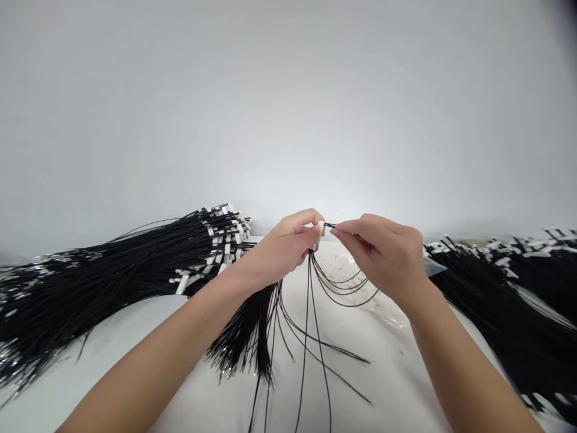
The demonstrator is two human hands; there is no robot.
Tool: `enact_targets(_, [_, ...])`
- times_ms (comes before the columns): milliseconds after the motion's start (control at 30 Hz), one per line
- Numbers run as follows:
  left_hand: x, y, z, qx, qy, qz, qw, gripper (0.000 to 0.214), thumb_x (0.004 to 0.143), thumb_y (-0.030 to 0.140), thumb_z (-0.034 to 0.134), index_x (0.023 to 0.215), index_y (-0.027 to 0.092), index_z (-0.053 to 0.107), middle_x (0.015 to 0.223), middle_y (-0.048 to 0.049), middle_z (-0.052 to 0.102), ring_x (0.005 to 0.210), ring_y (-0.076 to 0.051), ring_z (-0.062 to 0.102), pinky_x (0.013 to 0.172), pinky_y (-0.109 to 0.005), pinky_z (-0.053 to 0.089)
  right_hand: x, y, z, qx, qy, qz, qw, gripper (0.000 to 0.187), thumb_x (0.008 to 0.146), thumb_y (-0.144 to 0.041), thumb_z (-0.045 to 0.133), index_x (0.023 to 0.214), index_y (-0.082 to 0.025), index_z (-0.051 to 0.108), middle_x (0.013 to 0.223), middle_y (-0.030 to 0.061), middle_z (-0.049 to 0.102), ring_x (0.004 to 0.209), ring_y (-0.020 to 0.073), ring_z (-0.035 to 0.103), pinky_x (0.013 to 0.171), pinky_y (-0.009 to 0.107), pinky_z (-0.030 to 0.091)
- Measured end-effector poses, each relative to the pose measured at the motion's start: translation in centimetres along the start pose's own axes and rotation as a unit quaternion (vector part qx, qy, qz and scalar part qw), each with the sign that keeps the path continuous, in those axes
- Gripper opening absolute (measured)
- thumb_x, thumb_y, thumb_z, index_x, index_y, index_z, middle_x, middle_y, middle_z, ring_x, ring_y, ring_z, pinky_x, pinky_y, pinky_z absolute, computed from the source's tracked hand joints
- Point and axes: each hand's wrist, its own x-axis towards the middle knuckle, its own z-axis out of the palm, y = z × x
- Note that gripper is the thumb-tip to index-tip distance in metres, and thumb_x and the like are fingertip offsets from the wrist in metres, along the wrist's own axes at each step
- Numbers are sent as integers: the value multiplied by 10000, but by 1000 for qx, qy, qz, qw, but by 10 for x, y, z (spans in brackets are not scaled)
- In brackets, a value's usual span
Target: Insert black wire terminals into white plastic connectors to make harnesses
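Near the middle of the view, my left hand point(293, 240) is closed on a small white connector point(320, 231), pinched between thumb and fingers. Several thin black wires point(336, 282) hang and curve down below that hand. To its right, my right hand point(376, 246) pinches the ends of short black wires point(330, 225) that reach to the connector. Its fingertips are a short gap away from the connector. Whether the wire tips sit inside the connector is too small to tell. Part of the connector is hidden by my left thumb and fingers.
A large bundle of black wires with white connectors point(135, 258) lies at the left. A smaller black bundle point(247, 325) is below my left hand. More wire bundles point(491, 313) lie at the right. Clear plastic film point(392, 316) rests on the white table point(360, 373), before a pale wall point(288, 108).
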Motion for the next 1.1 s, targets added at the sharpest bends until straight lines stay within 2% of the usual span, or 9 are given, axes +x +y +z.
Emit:
enact_targets(233, [1, -1, 1, -33, 8, -15, 999, 119, 841, 295, 409, 773, 201, 431, 704, 12, 443, 433, -25, 272, 393, -174, 170, 0, 0, 1, -41, -15, 11, 999, 152, 831, -275, 489, 752, -216, 605, 567, -30, 507, 501, 62, 368, 480, 210, 270])
enact_targets(367, [6, -6, 0, -65, 32, -34, 997, 135, 835, 309, 416, 758, 199, 401, 695, 15, 433, 393, -13, 244, 375, -179, 144, 5, -3, -4, -89, 54, -21, 994, 70, 785, -235, 553, 774, -229, 622, 734, -3, 594, 616, 90, 459, 530, 223, 314])
enact_targets(467, [8, -9, -1, -73, 64, -29, 995, 142, 833, 313, 412, 753, 197, 394, 656, 22, 398, 384, -14, 245, 367, -176, 152, 6, -10, -12, -48, 92, -60, 993, 73, 752, -170, 575, 740, -224, 623, 761, 11, 595, 657, 104, 482, 552, 226, 343])
enact_targets(533, [8, -11, -1, -72, 81, -23, 994, 148, 830, 327, 418, 761, 197, 401, 631, 28, 371, 390, -20, 258, 366, -174, 171, 5, -16, -18, 21, 39, -84, 995, 108, 755, -133, 552, 749, -220, 616, 722, -2, 575, 616, 81, 474, 530, 210, 338])
enact_targets(600, [7, -11, -2, -69, 90, -19, 993, 160, 827, 345, 424, 770, 197, 406, 628, 27, 366, 398, -26, 273, 367, -176, 187, 3, -20, -23, 64, -66, -101, 991, 144, 761, -102, 517, 755, -219, 602, 730, -20, 571, 575, 56, 454, 497, 197, 309])
enact_targets(700, [6, -9, -2, -71, 97, -17, 993, 156, 824, 345, 428, 770, 201, 404, 646, 24, 370, 404, -27, 278, 373, -183, 183, 1, -22, -22, 42, -172, -125, 976, 223, 744, -54, 469, 785, -241, 584, 780, -56, 582, 522, 41, 381, 448, 202, 224])
enact_targets(800, [5, -7, -2, -81, 97, -26, 992, 146, 820, 328, 433, 757, 203, 393, 643, 29, 348, 399, -23, 254, 379, -189, 163, -1, -20, -14, 4, -181, -150, 972, 290, 719, -26, 448, 821, -266, 574, 786, -77, 573, 502, 49, 309, 443, 217, 160])
enact_targets(933, [6, -6, -3, -89, 97, -34, 991, 151, 820, 328, 432, 747, 204, 385, 635, 31, 329, 393, -21, 234, 383, -193, 141, -5, -13, -3, -5, -156, -152, 976, 202, 725, -54, 456, 685, -225, 556, 703, -59, 535, 522, 59, 300, 462, 237, 152])
enact_targets(1100, [6, -8, -5, -85, 98, -21, 991, 153, 817, 333, 440, 752, 204, 389, 673, 22, 369, 399, -19, 246, 382, -193, 158, 0, -6, -6, 148, -157, -129, 968, 201, 750, -74, 486, 740, -230, 612, 753, -37, 568, 552, 42, 414, 481, 199, 289])
